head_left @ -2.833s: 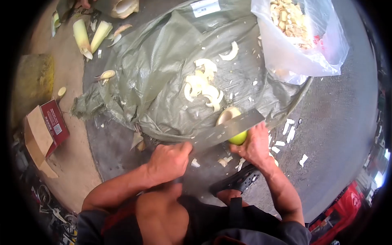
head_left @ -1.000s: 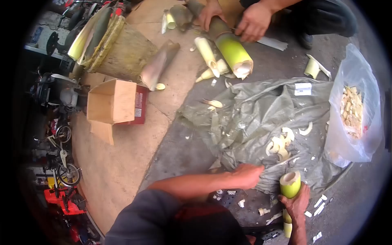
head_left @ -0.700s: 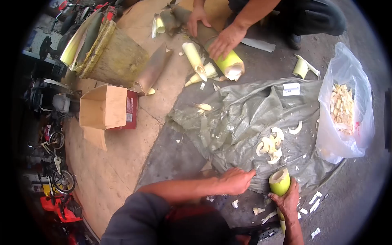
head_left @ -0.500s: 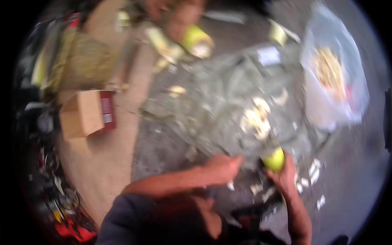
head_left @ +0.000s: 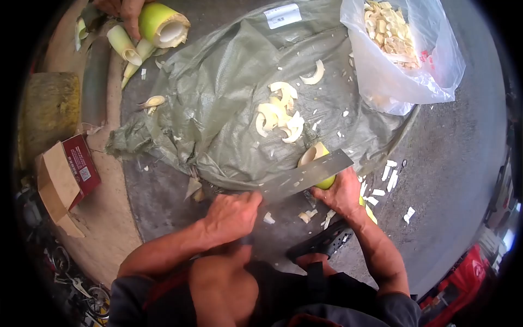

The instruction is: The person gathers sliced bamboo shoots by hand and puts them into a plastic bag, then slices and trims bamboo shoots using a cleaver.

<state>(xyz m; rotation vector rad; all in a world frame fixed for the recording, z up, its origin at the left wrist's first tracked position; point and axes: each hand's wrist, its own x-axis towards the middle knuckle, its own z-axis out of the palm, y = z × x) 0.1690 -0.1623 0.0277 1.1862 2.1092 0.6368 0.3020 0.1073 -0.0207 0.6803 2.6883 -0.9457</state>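
My left hand (head_left: 233, 214) is closed around the handle end of a broad-bladed knife (head_left: 291, 179); the fist hides the handle. The blade stretches to the right across a yellow-green, hollow piece of bamboo shoot (head_left: 315, 154), covering part of it. I cannot tell whether the edge touches it or cuts in. My right hand (head_left: 344, 192) grips that piece from the right and below, fingers near the blade's far end. Beyond them, curved pale slices of bamboo shoot (head_left: 277, 113) lie on a grey-green woven sheet (head_left: 223, 92).
A clear plastic bag (head_left: 403, 90) holds many pale chopped pieces. At upper left another person's hand (head_left: 131, 13) is beside a large hollow bamboo shoot (head_left: 158, 24). An open cardboard box (head_left: 68, 174) sits at left. White scraps (head_left: 389, 177) and my shoe (head_left: 321, 240) are nearby.
The view has swung, so the bag and the other person's shoot sit higher. The knife blade, not discernible in the earlier blur, now lies across the shoot piece. My right hand keeps its grip.
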